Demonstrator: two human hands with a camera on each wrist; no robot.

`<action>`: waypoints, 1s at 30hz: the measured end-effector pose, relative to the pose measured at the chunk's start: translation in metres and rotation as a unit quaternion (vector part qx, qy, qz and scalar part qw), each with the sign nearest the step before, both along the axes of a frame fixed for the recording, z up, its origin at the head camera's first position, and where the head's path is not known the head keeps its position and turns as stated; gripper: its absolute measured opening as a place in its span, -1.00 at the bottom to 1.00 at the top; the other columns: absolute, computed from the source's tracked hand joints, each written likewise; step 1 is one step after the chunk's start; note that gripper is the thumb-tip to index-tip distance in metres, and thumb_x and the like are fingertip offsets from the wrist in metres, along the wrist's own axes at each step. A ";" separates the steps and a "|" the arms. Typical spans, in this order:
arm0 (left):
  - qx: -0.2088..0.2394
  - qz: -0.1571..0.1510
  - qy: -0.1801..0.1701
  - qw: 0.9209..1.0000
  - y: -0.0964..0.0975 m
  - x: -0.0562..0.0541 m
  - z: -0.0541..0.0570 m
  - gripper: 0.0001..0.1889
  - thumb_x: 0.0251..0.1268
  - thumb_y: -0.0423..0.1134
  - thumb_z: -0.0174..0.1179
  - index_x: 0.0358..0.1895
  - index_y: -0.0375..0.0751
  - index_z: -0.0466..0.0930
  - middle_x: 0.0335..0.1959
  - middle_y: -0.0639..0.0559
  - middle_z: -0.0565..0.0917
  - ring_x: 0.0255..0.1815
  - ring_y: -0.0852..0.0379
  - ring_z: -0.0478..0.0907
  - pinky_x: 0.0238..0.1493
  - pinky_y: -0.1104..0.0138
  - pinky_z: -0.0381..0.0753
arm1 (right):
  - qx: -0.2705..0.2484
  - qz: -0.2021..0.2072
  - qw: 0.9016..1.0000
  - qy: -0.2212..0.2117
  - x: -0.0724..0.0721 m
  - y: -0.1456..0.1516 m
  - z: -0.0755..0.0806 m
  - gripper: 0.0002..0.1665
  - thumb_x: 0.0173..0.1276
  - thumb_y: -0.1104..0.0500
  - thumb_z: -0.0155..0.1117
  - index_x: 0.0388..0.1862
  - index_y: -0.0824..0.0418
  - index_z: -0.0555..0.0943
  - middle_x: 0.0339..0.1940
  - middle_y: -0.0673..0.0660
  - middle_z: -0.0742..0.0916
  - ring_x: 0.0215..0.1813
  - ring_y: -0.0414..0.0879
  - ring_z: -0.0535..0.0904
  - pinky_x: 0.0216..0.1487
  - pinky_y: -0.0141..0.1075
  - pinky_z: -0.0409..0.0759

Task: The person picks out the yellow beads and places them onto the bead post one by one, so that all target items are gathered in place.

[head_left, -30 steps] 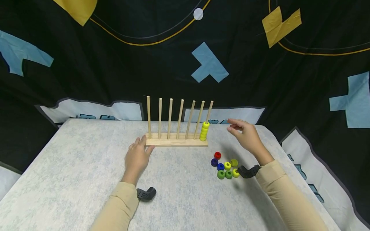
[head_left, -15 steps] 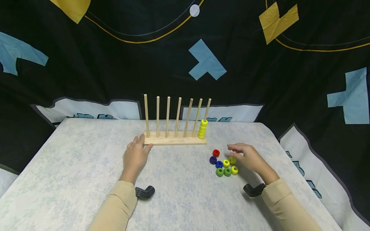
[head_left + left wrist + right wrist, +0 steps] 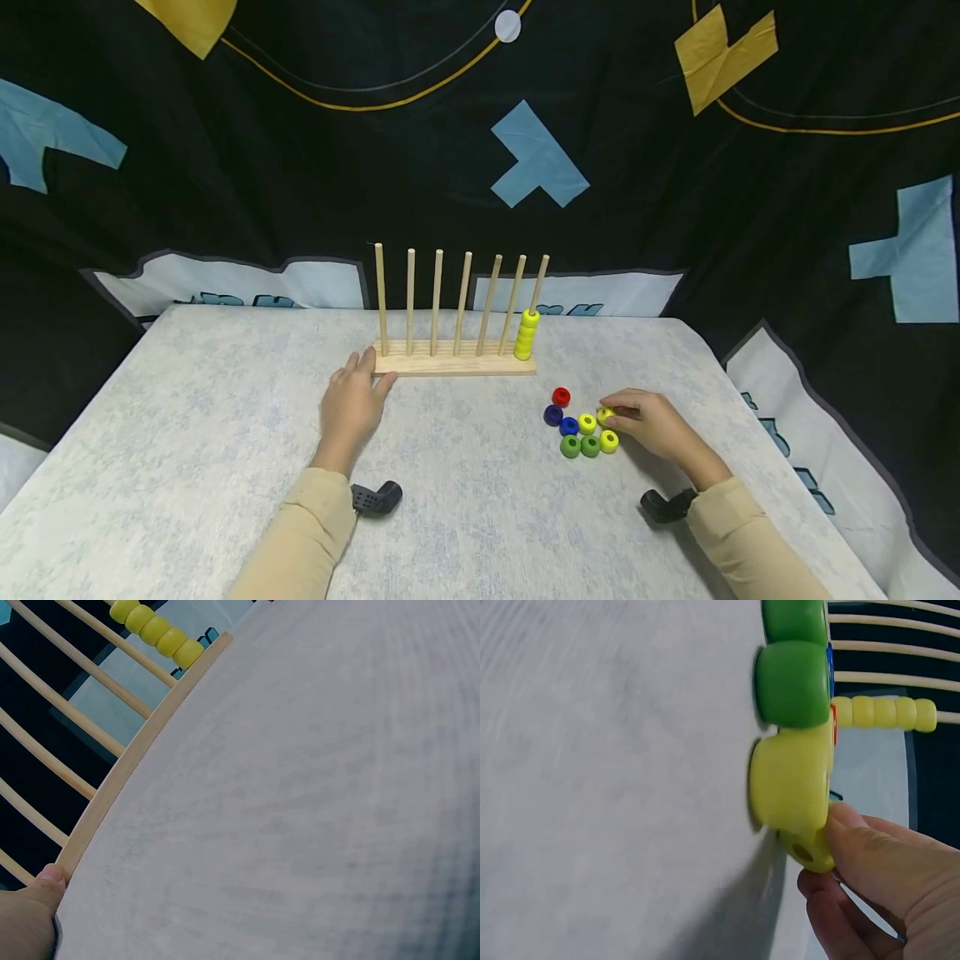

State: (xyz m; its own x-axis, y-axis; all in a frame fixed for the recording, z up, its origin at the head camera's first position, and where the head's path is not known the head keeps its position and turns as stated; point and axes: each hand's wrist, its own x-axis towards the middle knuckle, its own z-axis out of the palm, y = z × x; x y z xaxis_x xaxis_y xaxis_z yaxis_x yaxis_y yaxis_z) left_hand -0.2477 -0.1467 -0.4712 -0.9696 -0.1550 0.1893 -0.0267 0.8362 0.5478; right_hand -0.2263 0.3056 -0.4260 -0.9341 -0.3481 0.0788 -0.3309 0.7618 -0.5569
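Note:
A wooden peg rack (image 3: 457,365) stands at the far side of the table, with a row of upright pegs. On its rightmost peg sits a stack of yellow beads (image 3: 527,336). My left hand (image 3: 350,412) holds the rack's left end, its thumb (image 3: 49,874) on the front edge of the base. Over on the right, my right hand (image 3: 651,423) pinches a yellow bead (image 3: 810,851) between thumb and fingers, low by the table. That bead is tilted, its hole partly in view. Against it, in the right wrist view, stands another yellow bead (image 3: 791,780).
Loose beads lie left of my right hand: a red bead (image 3: 561,397), a purple bead (image 3: 552,416), a blue bead (image 3: 569,427), another yellow bead (image 3: 587,424) and green beads (image 3: 570,447). A dark patterned curtain (image 3: 337,183) hangs behind the pale table (image 3: 225,417).
My right hand has come down from beside the rack to the loose beads and taken hold of the yellow one at the right. My left hand stays at the rack's end.

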 end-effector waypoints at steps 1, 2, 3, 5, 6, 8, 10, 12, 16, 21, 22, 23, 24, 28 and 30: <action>0.000 0.000 -0.001 1.000 0.000 0.000 0.000 -0.28 0.49 0.10 0.07 0.53 -0.26 0.17 0.50 -0.40 0.22 0.43 -0.50 0.25 0.32 -0.33 0.31 | -0.002 -0.006 1.000 0.000 0.000 0.002 -0.001 -0.65 0.33 0.21 0.39 0.07 0.29 0.70 0.02 0.17 0.76 -0.01 -0.03 0.68 0.07 -0.17 0.70; 0.000 0.000 -0.001 1.000 0.000 0.000 0.001 -0.28 0.49 0.10 0.07 0.53 -0.26 0.17 0.50 -0.41 0.22 0.43 -0.50 0.24 0.32 -0.34 0.31 | -0.004 -0.008 1.000 0.003 0.001 0.003 -0.001 -0.63 0.32 0.21 0.40 0.08 0.30 0.69 0.02 0.18 0.76 -0.02 -0.03 0.68 0.07 -0.17 0.69; -0.001 0.000 -0.001 1.000 0.000 0.000 0.001 -0.28 0.49 0.09 0.07 0.53 -0.26 0.17 0.50 -0.41 0.22 0.43 -0.50 0.24 0.32 -0.34 0.31 | -0.006 -0.011 1.000 0.004 0.001 0.005 -0.002 -0.63 0.32 0.21 0.40 0.08 0.30 0.69 0.02 0.18 0.76 -0.03 -0.04 0.68 0.06 -0.17 0.69; -0.001 0.000 0.001 1.000 0.000 0.000 0.001 -0.28 0.49 0.09 0.07 0.52 -0.27 0.17 0.50 -0.41 0.22 0.43 -0.51 0.24 0.32 -0.34 0.31 | -0.006 -0.020 1.000 0.005 0.002 0.007 -0.004 -0.61 0.30 0.20 0.42 0.09 0.30 0.69 0.01 0.17 0.76 -0.04 -0.05 0.67 0.06 -0.17 0.69; -0.001 0.000 0.002 1.000 0.000 0.000 0.001 -0.29 0.49 0.08 0.08 0.52 -0.27 0.17 0.50 -0.41 0.22 0.43 -0.50 0.24 0.31 -0.35 0.31 | -0.006 -0.023 1.000 0.006 0.002 0.008 -0.005 -0.61 0.30 0.20 0.42 0.09 0.29 0.69 0.01 0.16 0.76 -0.04 -0.05 0.68 0.06 -0.17 0.69; 0.000 0.001 0.004 1.000 0.000 0.000 0.001 -0.29 0.49 0.08 0.08 0.52 -0.27 0.18 0.50 -0.41 0.23 0.42 -0.50 0.25 0.30 -0.35 0.32 | -0.007 -0.032 0.999 0.009 0.004 0.010 -0.007 -0.60 0.29 0.19 0.43 0.09 0.28 0.69 0.00 0.15 0.76 -0.03 -0.05 0.68 0.07 -0.17 0.69; 0.000 0.002 0.007 1.000 0.000 0.000 0.001 -0.29 0.49 0.08 0.09 0.52 -0.27 0.18 0.50 -0.40 0.23 0.42 -0.50 0.26 0.29 -0.35 0.33 | -0.007 -0.038 0.999 0.010 0.005 0.012 -0.009 -0.60 0.28 0.19 0.44 0.10 0.27 0.69 0.00 0.13 0.76 -0.03 -0.05 0.68 0.07 -0.19 0.69; 0.000 0.002 0.008 1.000 0.000 0.000 0.000 -0.28 0.48 0.08 0.09 0.52 -0.27 0.19 0.50 -0.40 0.24 0.42 -0.50 0.27 0.29 -0.35 0.34 | -0.008 -0.040 0.999 0.010 0.006 0.013 -0.012 -0.59 0.28 0.20 0.44 0.10 0.27 0.68 -0.01 0.12 0.76 -0.04 -0.06 0.68 0.05 -0.21 0.69; 0.000 -0.001 0.009 1.000 0.001 -0.001 -0.001 -0.28 0.48 0.09 0.09 0.52 -0.28 0.19 0.49 -0.42 0.24 0.41 -0.51 0.26 0.29 -0.35 0.33 | -0.012 -0.042 0.999 0.006 0.007 0.015 -0.015 -0.54 0.29 0.18 0.44 0.15 0.29 0.66 0.01 0.15 0.76 -0.02 -0.03 0.69 0.04 -0.20 0.70; 0.000 -0.003 0.013 1.000 0.001 -0.001 -0.002 -0.28 0.48 0.09 0.09 0.51 -0.29 0.20 0.49 -0.42 0.24 0.41 -0.51 0.27 0.28 -0.35 0.35 | -0.012 -0.053 0.998 -0.013 0.006 0.013 -0.016 -0.50 0.32 0.12 0.42 0.20 0.26 0.63 0.10 0.18 0.75 0.09 0.04 0.70 0.11 -0.13 0.68; 0.000 -0.003 0.013 1.000 0.001 -0.001 -0.002 -0.28 0.48 0.09 0.09 0.51 -0.29 0.19 0.49 -0.42 0.24 0.41 -0.52 0.27 0.28 -0.36 0.35 | -0.010 -0.056 0.998 -0.017 0.006 0.013 -0.016 -0.50 0.32 0.11 0.42 0.20 0.25 0.63 0.10 0.18 0.75 0.10 0.04 0.69 0.12 -0.13 0.68; -0.001 -0.002 0.012 1.000 0.001 -0.002 -0.002 -0.28 0.47 0.09 0.09 0.51 -0.28 0.20 0.49 -0.42 0.24 0.41 -0.51 0.27 0.28 -0.35 0.35 | -0.010 -0.060 0.998 -0.021 0.006 0.012 -0.016 -0.51 0.32 0.10 0.42 0.19 0.23 0.64 0.10 0.17 0.76 0.10 0.04 0.70 0.12 -0.12 0.68; -0.001 -0.002 0.012 1.000 0.001 -0.002 -0.002 -0.28 0.48 0.09 0.09 0.51 -0.28 0.19 0.49 -0.42 0.24 0.41 -0.51 0.27 0.28 -0.35 0.35 | -0.010 -0.062 0.998 -0.025 0.006 0.012 -0.015 -0.52 0.32 0.10 0.42 0.19 0.23 0.64 0.10 0.17 0.76 0.10 0.03 0.70 0.12 -0.12 0.68; -0.004 0.001 0.010 1.000 0.001 -0.001 -0.002 -0.27 0.48 0.10 0.09 0.52 -0.28 0.18 0.49 -0.41 0.24 0.41 -0.51 0.27 0.28 -0.35 0.34 | -0.018 -0.068 0.997 -0.024 0.002 0.009 -0.012 -0.52 0.33 0.07 0.41 0.18 0.23 0.65 0.09 0.18 0.75 0.09 0.03 0.69 0.09 -0.10 0.69; -0.005 0.002 0.009 1.000 0.001 -0.001 -0.002 -0.27 0.48 0.10 0.08 0.52 -0.28 0.18 0.49 -0.41 0.24 0.41 -0.51 0.27 0.28 -0.35 0.34 | -0.027 -0.070 0.997 -0.015 -0.001 0.005 -0.009 -0.52 0.34 0.08 0.40 0.18 0.26 0.64 0.10 0.21 0.75 0.08 0.05 0.70 0.09 -0.08 0.69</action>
